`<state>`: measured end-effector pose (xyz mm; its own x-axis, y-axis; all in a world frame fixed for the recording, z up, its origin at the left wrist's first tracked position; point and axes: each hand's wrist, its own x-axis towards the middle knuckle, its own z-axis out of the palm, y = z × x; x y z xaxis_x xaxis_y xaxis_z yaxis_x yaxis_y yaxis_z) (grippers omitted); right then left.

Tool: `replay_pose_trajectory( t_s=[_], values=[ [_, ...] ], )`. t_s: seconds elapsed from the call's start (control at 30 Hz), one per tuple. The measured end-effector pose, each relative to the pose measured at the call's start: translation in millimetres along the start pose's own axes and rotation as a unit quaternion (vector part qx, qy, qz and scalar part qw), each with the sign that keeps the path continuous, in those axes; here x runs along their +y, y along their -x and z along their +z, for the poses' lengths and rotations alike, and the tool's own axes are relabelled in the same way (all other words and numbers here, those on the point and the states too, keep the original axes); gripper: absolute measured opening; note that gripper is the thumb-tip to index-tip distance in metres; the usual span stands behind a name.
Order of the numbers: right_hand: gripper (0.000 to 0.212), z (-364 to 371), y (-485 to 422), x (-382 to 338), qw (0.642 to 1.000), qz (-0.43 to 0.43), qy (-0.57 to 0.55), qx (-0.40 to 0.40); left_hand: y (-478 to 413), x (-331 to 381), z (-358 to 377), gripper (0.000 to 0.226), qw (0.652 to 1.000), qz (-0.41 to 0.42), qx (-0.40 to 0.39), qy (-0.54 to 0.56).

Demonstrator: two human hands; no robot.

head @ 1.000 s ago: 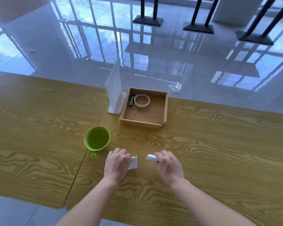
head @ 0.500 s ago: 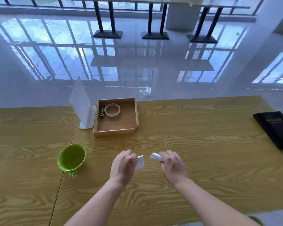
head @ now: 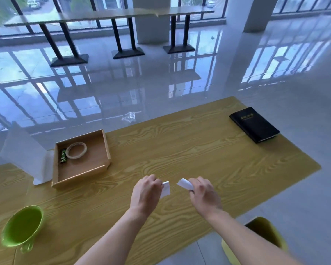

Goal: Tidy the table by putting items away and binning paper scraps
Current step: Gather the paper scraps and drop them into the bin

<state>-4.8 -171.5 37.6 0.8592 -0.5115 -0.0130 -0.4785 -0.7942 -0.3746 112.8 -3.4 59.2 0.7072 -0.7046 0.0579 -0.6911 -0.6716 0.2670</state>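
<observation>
View swings right: black book (head: pixel 254 124) and yellow bin (head: pixel 263 225) now visible. Left grip (head: pixel 144 194) pinches paper scrap (head: pixel 166 189), right grip (head: pixel 204 194) curls round second scrap (head: pixel 183 183), both above table (head: pixel 180 150). Tape roll (head: pixel 76 150) lies in tray (head: pixel 78 179); scraps unbinned, black book and green cup (head: pixel 21 228) left out.

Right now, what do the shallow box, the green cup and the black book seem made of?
Shallow box: likely pale unfinished wood, matt, with thin board walls. Green cup: probably glossy plastic or glazed ceramic; its rim shines. Black book: cover looks like leatherette, faintly sheened, gold lettering.
</observation>
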Motion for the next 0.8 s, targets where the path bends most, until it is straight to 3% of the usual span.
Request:
replay_pose_trajectory(
  t_s=[0.4, 0.8],
  values=[
    [0.004, -76, 42, 182, 0.994, 0.085, -0.008, 0.061, -47, 189, 50, 0.024, 0.993, 0.105, -0.047, -0.023],
    [0.008, -111, 95, 309, 0.956, 0.27, -0.037, 0.108, -84, 331, 102, 0.026, 0.96, 0.265, -0.093, 0.014]
  ],
)
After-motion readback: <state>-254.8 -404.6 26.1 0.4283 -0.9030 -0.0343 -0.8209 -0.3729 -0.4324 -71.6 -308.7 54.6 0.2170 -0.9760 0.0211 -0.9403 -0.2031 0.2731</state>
